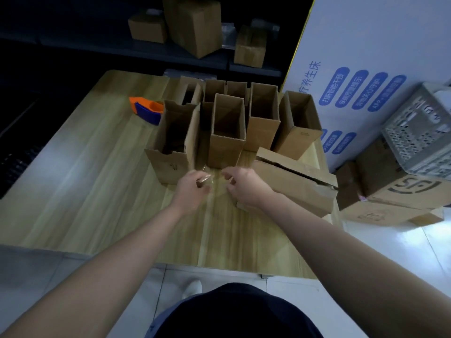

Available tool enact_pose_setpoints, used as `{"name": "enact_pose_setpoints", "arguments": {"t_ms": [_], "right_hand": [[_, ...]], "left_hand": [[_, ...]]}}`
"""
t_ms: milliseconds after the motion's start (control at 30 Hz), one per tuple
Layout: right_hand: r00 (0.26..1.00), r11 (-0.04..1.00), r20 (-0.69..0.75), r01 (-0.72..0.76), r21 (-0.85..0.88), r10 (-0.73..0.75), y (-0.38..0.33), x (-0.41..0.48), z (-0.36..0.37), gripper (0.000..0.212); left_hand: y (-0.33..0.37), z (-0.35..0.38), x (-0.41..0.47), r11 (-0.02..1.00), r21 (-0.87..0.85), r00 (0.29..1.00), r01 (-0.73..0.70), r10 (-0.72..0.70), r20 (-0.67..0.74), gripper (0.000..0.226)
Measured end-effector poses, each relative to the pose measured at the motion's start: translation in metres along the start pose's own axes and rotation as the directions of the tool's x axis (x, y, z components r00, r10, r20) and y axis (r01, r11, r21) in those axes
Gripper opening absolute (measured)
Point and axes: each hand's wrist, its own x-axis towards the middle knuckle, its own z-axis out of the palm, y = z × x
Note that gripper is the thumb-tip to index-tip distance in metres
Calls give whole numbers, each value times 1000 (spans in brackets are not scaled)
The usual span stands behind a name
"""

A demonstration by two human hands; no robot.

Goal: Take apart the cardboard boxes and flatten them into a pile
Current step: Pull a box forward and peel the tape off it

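Now, tape: crumpled clear tape strip [206, 178] pinched in left hand [191, 189]; right hand [244, 189] grip unclear
Boxes: tall brown cardboard boxes [225, 147] at twelve o'clock; tape may snag, toppling one

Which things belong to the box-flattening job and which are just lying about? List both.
Job: upright open boxes, flattened box, clear tape strip pinched by the left hand.
Lying about: tape dispenser, plastic crate, big white printed box, boxes on the shelf.
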Motion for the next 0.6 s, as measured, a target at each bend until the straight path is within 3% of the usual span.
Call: {"name": "enact_pose_setpoints", "arguments": {"t_ms": [100, 200, 400, 500, 600], "right_hand": [[974, 887, 70, -226, 404, 216, -11, 11, 7, 46], [950, 698, 148, -303, 649, 275, -23, 19, 4, 34], [879, 459, 53, -297, 837, 473, -42, 34, 1, 10], [846, 465, -8, -285, 838, 533, -47, 40, -1, 10], [837, 515, -78, -258, 817, 542, -53, 49, 1, 15]], "left_hand": [[21, -15, 0, 993, -94, 996, -71, 65, -62, 18], [27, -23, -3, 989, -50, 989, -140, 137, -56, 15], [26, -34, -2, 893, 243, 916, -379, 399, -38, 25], [21, -38, 0, 843, 314, 892, -436, 452, 21, 26], [25, -47, 1, 933, 87, 934, -350, 355, -45, 27]]}}
